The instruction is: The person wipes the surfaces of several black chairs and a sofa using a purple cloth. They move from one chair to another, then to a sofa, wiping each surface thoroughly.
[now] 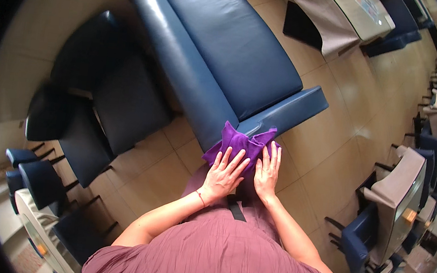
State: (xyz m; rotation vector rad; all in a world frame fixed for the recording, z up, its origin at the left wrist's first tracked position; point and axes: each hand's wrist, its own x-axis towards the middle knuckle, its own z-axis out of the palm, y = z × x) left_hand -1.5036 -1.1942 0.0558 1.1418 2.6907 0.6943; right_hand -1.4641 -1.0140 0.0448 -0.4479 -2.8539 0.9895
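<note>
A purple cloth [238, 140] lies crumpled over the near corner of a blue leather-like sofa [230, 36], where the backrest meets the armrest [290, 108]. My left hand [225, 174] rests on the left part of the cloth, palm down and fingers spread. A thin red string is round its wrist. My right hand [267, 172] lies on the cloth's right edge with its fingers nearly straight and close together. Neither hand is closed round the cloth. The cloth hides the corner of the sofa under it.
Dark upholstered chairs [130, 98] stand left of the sofa on a tiled floor [323, 140]. A cloth-draped table [344, 29] is at the upper right. More covered tables and blue chairs [358, 241] line the right side. A round table [36, 229] stands at the lower left.
</note>
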